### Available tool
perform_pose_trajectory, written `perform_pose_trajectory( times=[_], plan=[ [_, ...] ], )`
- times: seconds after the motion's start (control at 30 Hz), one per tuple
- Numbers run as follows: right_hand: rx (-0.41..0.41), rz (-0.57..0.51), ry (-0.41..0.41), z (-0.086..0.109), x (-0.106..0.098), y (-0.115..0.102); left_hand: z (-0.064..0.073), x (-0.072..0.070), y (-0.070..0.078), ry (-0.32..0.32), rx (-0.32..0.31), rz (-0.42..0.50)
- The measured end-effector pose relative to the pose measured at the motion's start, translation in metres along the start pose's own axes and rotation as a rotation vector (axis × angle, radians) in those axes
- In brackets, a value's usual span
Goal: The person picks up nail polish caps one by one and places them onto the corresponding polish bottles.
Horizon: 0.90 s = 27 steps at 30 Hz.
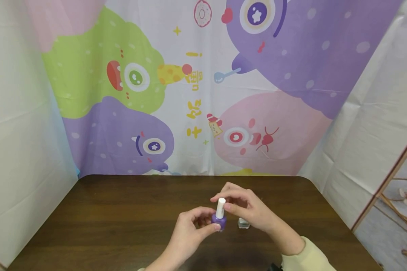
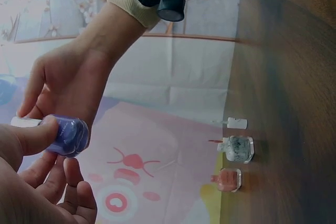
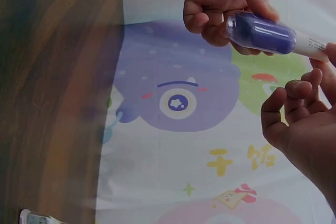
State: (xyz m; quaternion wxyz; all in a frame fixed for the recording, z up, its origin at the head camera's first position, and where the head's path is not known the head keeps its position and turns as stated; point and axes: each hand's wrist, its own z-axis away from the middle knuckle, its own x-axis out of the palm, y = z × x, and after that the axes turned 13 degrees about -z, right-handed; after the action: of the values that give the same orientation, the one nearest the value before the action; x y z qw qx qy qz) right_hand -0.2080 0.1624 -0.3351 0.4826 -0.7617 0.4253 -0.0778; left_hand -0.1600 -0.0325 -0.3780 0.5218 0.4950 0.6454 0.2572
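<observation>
A nail polish bottle (image 1: 218, 223) with purple polish and a long white cap (image 1: 221, 208) is held up over the table, tilted slightly. My left hand (image 1: 190, 230) grips its glass body between thumb and fingers. At the top, my right hand (image 1: 249, 206) pinches the white cap with thumb and index finger; its other fingers are loosely bent. The right wrist view shows the purple bottle (image 3: 262, 32) sideways, with both hands on it. The cap's end is partly covered by fingers in the left wrist view.
Behind my right hand, a clear glittery polish bottle (image 1: 243, 223) stands on the dark wooden table (image 1: 122, 218). The left wrist view adds an orange-pink bottle (image 2: 228, 180) and a separate white cap (image 2: 237, 123) beside it. A cartoon-printed curtain (image 1: 190, 150) hangs behind.
</observation>
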Motion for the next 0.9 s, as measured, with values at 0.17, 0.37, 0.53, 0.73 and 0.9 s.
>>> perform_pose_trajectory(
  times=[0.17,0.37,0.53,0.73,0.9],
  plan=[
    [-0.025,0.014,0.001,-0.0001,-0.0002,0.0009,-0.0004,0.0007,-0.0012,0.005,0.021,-0.023],
    [-0.061,0.032,0.026,-0.0009,0.0005,0.0025,-0.0006,0.0006,-0.0013,0.01,0.024,-0.025],
    [-0.048,0.042,0.066,-0.0008,0.0018,0.0054,-0.0003,0.0009,-0.0012,0.004,0.013,-0.013],
    [-0.039,0.048,0.124,-0.0013,0.0037,0.007,-0.0004,0.0018,-0.0008,0.004,-0.009,0.016],
    [-0.014,0.025,0.159,-0.0018,0.0051,0.0067,-0.0008,0.0027,-0.0006,0.015,-0.02,0.029]
  ],
)
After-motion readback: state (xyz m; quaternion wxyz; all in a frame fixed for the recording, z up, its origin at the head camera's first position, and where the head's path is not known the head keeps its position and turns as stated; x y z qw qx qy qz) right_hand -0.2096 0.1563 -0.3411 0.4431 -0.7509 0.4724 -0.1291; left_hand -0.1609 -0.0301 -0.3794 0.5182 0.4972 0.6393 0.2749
